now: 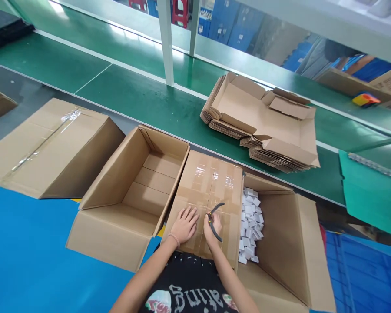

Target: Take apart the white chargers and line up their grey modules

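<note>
In front of me stands a closed, taped cardboard box (195, 182). My left hand (184, 225) lies flat on its lid, fingers spread, with a beaded bracelet at the wrist. My right hand (212, 228) is closed around a pair of pliers (215, 226) with dark handles, held over the same lid near its centre seam. On the right an open box (280, 239) holds many small white pieces (251, 224) along its left side. To the left is an open box (153, 182) whose bare bottom shows.
A taped box (48, 143) stands at the far left. Flattened cartons (263, 121) are stacked on the green bench (133, 95). A metal post (167, 48) rises from the bench. Blue bins (361, 269) lie at the lower right, and a person (322, 56) is behind the bench.
</note>
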Motion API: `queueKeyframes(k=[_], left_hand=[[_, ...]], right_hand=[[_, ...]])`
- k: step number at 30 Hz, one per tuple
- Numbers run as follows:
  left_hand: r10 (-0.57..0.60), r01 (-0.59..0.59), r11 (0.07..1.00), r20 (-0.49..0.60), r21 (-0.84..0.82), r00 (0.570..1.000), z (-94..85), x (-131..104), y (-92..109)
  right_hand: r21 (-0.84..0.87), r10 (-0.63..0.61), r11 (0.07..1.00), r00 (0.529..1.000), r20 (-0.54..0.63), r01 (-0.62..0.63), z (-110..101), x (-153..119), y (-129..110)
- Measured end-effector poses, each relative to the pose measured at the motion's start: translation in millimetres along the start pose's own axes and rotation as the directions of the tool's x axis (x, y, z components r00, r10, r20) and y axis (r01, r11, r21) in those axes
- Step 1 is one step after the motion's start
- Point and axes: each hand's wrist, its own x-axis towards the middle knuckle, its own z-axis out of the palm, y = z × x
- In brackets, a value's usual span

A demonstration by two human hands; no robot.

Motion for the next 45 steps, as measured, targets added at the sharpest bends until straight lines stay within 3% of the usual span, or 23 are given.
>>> queueKeyframes(k=[7, 18, 28, 35, 38, 40, 41, 45], left_hand=[[-0.019, 0.019, 1.0, -0.035, 0.004, 0.999, 6.5, 2.1, -2.6], [-0.052, 0.05, 0.997, 0.022, 0.055, 0.998, -0.1, 5.5, 3.4], [-0.029, 0.026, 0.995, 0.032, 0.1, 0.999, -2.2, 12.2, 7.1], [-0.002, -0.011, 0.991, 0.097, 0.134, 0.995, -2.1, 13.5, 8.2], [0.074, -0.1, 0.985, 0.175, 0.144, 0.982, -10.4, 18.1, 4.8], [0.2, -0.238, 0.964, 0.266, 0.12, 0.943, -20.8, 23.2, 3.4], [0.283, -0.327, 0.94, 0.321, 0.092, 0.904, -26.6, 25.9, 3.7], [0.583, -0.642, 0.763, 0.506, -0.074, 0.635, -44.2, 33.8, 13.1]], right_hand=[[-0.016, 0.009, 1.0, 0.999, -0.032, -0.01, -0.6, -28.7, 6.2], [0.042, -0.004, 0.999, 1.0, 0.021, 0.003, -15.6, -76.4, 6.9], [0.087, 0.076, 0.994, 0.991, -0.108, -0.066, -15.2, -115.3, -2.3], [0.111, 0.118, 0.989, 0.983, -0.14, -0.103, -17.5, -149.3, -2.1], [0.133, 0.114, 0.987, 0.984, -0.137, -0.096, -17.4, -156.4, -5.8], [0.152, 0.119, 0.984, 0.983, -0.142, -0.097, -17.1, -160.5, -8.0], [0.163, 0.125, 0.982, 0.982, -0.144, -0.101, -17.2, -163.0, -8.1], [0.204, 0.18, 0.967, 0.976, -0.123, -0.153, -20.6, -179.8, 4.9]])
